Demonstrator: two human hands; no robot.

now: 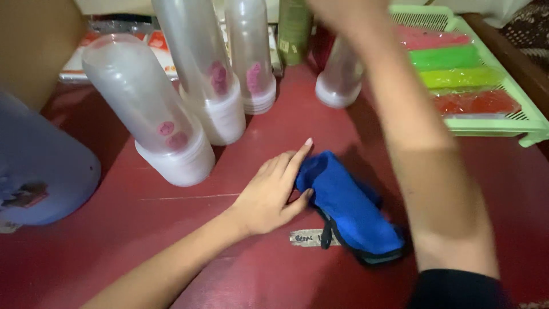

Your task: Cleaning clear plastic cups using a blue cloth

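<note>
A folded blue cloth with a dark edge [349, 212] lies on the red table [143, 246]. My left hand [274, 191] pinches its near-left end, thumb below and fingers over the top. My right arm reaches across to the back. My right hand [343, 11] is blurred and cut off by the top edge, just above a leaning stack of clear plastic cups [340, 77]. Its fingers cannot be made out.
Three more clear cup stacks [160, 114] [209, 74] [251, 57] stand at the back left. A large blue container [40, 171] sits at the left, a green bottle [294, 28] at the back, and a pale green tray [532, 123] of coloured packets at the right. A paper label [306, 236] is stuck by the cloth.
</note>
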